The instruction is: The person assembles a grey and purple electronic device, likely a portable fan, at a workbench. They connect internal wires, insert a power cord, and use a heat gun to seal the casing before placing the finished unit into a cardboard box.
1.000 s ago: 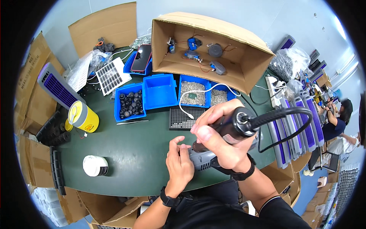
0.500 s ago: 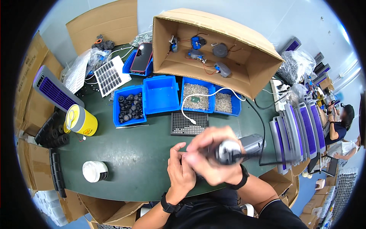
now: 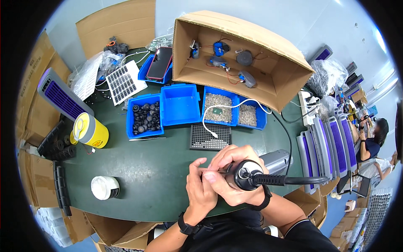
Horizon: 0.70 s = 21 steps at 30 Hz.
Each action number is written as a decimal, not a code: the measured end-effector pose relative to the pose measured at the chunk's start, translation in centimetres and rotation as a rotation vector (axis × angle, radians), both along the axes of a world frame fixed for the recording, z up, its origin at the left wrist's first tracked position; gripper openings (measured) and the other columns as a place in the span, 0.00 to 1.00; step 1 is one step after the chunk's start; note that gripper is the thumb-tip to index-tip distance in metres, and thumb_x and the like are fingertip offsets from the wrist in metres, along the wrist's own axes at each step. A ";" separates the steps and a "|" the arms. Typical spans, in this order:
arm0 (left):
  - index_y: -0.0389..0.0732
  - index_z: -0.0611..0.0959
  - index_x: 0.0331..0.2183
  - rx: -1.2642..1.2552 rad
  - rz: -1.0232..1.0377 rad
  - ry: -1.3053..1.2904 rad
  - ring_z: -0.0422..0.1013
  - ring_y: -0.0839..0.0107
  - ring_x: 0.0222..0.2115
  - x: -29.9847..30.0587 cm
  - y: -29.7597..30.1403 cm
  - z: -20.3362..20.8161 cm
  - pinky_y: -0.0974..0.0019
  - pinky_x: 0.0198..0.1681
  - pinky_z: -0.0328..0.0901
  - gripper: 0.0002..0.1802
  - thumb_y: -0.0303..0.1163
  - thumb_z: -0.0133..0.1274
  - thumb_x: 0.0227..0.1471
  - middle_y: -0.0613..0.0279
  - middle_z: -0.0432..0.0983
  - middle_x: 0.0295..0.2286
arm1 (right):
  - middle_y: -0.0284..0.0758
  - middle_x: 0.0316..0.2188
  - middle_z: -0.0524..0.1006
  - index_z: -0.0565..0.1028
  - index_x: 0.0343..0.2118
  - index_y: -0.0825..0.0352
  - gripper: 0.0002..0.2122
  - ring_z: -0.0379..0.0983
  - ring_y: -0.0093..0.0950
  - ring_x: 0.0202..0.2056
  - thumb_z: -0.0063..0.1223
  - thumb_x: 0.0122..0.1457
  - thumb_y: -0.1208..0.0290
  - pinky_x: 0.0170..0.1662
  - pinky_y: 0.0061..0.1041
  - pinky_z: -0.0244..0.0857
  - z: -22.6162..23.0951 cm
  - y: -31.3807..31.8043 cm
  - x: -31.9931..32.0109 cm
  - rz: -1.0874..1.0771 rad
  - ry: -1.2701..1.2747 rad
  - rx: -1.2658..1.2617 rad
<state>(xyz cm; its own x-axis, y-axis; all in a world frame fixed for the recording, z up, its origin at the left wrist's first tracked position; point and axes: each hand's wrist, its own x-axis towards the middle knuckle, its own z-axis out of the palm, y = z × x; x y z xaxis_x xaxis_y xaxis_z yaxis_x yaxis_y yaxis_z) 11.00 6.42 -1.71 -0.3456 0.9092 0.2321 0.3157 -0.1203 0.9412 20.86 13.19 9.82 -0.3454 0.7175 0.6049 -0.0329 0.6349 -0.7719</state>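
Note:
My right hand (image 3: 228, 185) is wrapped round a black electric screwdriver (image 3: 248, 175), whose thick cord leads off to the right. The tool's tip is hidden behind the fingers. Close against it is my left hand (image 3: 200, 193), fingers bent and pinched together at the right thumb and fingertips. Whatever the left fingers hold is too small and covered to make out. A grey tower-shaped housing (image 3: 275, 161) lies on the table just beyond my right hand. Ahead of both hands sits a black perforated tray (image 3: 210, 137), with a white cable (image 3: 205, 112) ending on it.
Blue bins hold black knob-like parts (image 3: 146, 119) and small screws (image 3: 218, 101); another blue bin (image 3: 180, 105) stands between. A cardboard box (image 3: 235, 33) with wired motors is behind. Left are a yellow canister (image 3: 94, 131) and white jar (image 3: 104, 187); right, stacked grey-purple housings (image 3: 327, 147) and a co-worker (image 3: 373, 138).
The screwdriver and my right hand, blurred before, are now sharp and nearly still; the cord shows plainly. The left hand keeps its pinch. The whole view has shifted slightly.

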 end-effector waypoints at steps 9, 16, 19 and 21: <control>0.36 0.72 0.55 -0.095 -0.071 -0.025 0.78 0.50 0.29 -0.7 0.4 1.6 0.51 0.38 0.70 0.20 0.29 0.47 0.62 0.49 0.83 0.29 | 0.41 0.28 0.81 0.71 0.39 0.68 0.17 0.80 0.29 0.31 0.69 0.52 0.84 0.35 0.27 0.74 1.1 0.2 0.4 0.074 0.192 -0.109; 0.38 0.73 0.58 -0.346 -0.102 -0.207 0.77 0.70 0.38 -5.6 -0.5 3.5 0.66 0.45 0.69 0.20 0.26 0.46 0.66 0.52 0.85 0.36 | 0.43 0.28 0.79 0.68 0.40 0.71 0.14 0.80 0.29 0.31 0.61 0.56 0.90 0.34 0.29 0.75 4.1 1.4 4.6 -0.050 0.336 -0.160; 0.36 0.73 0.58 -0.396 -0.099 -0.182 0.80 0.59 0.40 -5.9 -0.7 4.5 0.58 0.49 0.71 0.22 0.32 0.52 0.65 0.46 0.85 0.38 | 0.41 0.27 0.80 0.69 0.40 0.72 0.13 0.78 0.25 0.28 0.63 0.57 0.88 0.31 0.24 0.72 2.9 2.0 5.4 -0.074 0.308 -0.119; 0.35 0.74 0.57 -0.396 -0.081 -0.164 0.79 0.57 0.42 -5.1 -1.0 5.1 0.56 0.50 0.70 0.23 0.34 0.53 0.65 0.45 0.84 0.39 | 0.40 0.28 0.81 0.70 0.40 0.72 0.13 0.78 0.23 0.28 0.64 0.57 0.87 0.30 0.23 0.71 2.4 2.2 5.3 -0.109 0.323 -0.185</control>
